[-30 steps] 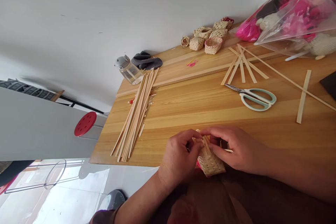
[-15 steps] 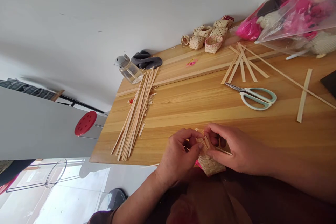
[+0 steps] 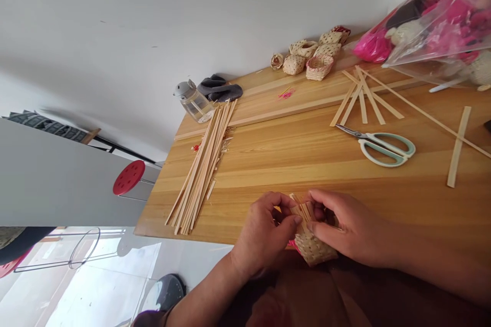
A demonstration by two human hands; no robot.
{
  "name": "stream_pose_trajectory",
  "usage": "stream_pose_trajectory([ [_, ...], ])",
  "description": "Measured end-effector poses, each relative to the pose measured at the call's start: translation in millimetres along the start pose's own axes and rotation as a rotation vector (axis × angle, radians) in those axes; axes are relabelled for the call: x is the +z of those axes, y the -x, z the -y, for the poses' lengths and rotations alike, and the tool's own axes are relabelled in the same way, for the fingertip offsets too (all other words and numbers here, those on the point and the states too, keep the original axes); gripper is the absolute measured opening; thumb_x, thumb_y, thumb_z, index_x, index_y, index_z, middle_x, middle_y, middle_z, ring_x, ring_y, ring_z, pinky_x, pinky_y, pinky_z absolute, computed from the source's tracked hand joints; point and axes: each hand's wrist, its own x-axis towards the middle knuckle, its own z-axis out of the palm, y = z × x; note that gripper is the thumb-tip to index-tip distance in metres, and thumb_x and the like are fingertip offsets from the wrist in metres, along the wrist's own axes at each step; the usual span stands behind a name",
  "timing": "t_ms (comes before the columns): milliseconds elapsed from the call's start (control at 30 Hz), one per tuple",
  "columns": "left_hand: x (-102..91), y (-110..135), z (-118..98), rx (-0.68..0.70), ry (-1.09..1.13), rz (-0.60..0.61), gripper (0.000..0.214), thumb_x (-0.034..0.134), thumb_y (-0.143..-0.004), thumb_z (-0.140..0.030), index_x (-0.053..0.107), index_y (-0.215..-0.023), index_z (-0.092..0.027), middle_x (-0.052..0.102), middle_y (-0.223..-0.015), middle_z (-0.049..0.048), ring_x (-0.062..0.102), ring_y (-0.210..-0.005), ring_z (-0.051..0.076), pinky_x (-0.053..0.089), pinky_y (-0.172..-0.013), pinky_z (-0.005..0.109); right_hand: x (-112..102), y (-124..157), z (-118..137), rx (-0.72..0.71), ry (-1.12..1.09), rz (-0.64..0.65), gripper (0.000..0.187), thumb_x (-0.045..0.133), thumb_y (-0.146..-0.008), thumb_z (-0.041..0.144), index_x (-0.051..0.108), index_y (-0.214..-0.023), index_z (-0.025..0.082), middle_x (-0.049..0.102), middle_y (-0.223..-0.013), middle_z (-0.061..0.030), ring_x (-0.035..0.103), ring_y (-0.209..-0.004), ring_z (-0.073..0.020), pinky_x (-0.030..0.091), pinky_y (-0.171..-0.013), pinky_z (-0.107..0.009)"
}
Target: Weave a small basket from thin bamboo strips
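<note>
A small half-woven bamboo basket (image 3: 314,248) sits at the near edge of the wooden table (image 3: 291,158), its loose strip ends sticking up between my hands. My left hand (image 3: 264,232) pinches those strip ends from the left with thumb and fingers curled. From the right, my right hand (image 3: 345,227) wraps round the basket's top, fingertips pressed on the same strips. Both hands are closed on the basket.
A bundle of long bamboo strips (image 3: 201,166) lies to the left. Scissors (image 3: 383,143) and loose strips (image 3: 364,97) lie to the right. Finished small baskets (image 3: 310,56), a glass jar (image 3: 194,102), a dark cloth (image 3: 220,89) and a plastic bag (image 3: 433,25) stand at the back. A red stool (image 3: 128,176) is beyond the table.
The hands and basket have stayed at the table's near edge. The fingers have shifted slightly on the upright strip ends, and the view has moved a little.
</note>
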Motion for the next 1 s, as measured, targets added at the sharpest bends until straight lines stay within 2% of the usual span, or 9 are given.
stream_pose_trajectory([
  [200,-4.0,-1,-3,-0.012,0.012,0.06,0.009,0.067,-0.082,-0.019,0.064,-0.09,-0.017,0.062,-0.081,0.0017,0.063,-0.071,0.014,0.055,-0.063,0.025,2,-3,-11,0.081,-0.19,0.096,0.006,0.061,-0.082,0.026,0.058,-0.079,0.021,0.042,-0.069,0.0042,0.039,-0.063,-0.0137,0.032,-0.055,-0.027],
  [367,-3.1,0,1,-0.021,0.116,0.064,0.017,0.067,-0.081,-0.019,0.067,-0.097,-0.017,0.058,-0.084,0.0008,0.064,-0.07,0.014,0.06,-0.061,0.027,-1,-5,-16,0.142,-0.265,0.146,0.014,0.067,-0.081,0.03,0.061,-0.072,0.02,0.035,-0.065,0.0054,0.031,-0.061,-0.0128,0.027,-0.054,-0.027],
  [467,-0.8,1,3,-0.059,0.128,0.02,0.022,0.066,-0.08,-0.018,0.068,-0.102,-0.017,0.059,-0.083,0.0003,0.065,-0.069,0.014,0.062,-0.062,0.029,-1,-5,-18,0.187,-0.317,0.184,0.015,0.067,-0.081,0.032,0.064,-0.074,0.02,0.035,-0.064,0.0058,0.03,-0.061,-0.0124,0.026,-0.055,-0.027],
  [733,3.6,2,2,-0.108,0.155,-0.015,0.021,0.068,-0.08,-0.019,0.069,-0.101,-0.015,0.056,-0.074,-0.0012,0.063,-0.066,0.013,0.061,-0.059,0.028,4,-3,-24,0.196,-0.457,0.159,0.017,0.071,-0.078,0.033,0.064,-0.073,0.018,0.035,-0.064,0.0065,0.028,-0.059,-0.0107,0.025,-0.054,-0.025],
  [900,5.3,2,0,-0.105,0.12,-0.026,0.022,0.069,-0.08,-0.019,0.07,-0.101,-0.015,0.059,-0.076,-0.0002,0.062,-0.067,0.013,0.059,-0.061,0.026,9,0,-24,0.205,-0.45,0.093,0.02,0.072,-0.075,0.037,0.06,-0.072,0.021,0.047,-0.064,0.0038,0.041,-0.06,-0.0129,0.036,-0.054,-0.025],
  [1000,4.9,2,1,-0.094,0.12,-0.016,0.021,0.07,-0.078,-0.018,0.068,-0.098,-0.015,0.056,-0.073,-0.0016,0.06,-0.065,0.011,0.057,-0.059,0.024,12,1,-25,0.207,-0.461,0.088,0.022,0.072,-0.074,0.039,0.058,-0.074,0.021,0.046,-0.066,0.0037,0.041,-0.059,-0.0128,0.036,-0.054,-0.025],
])
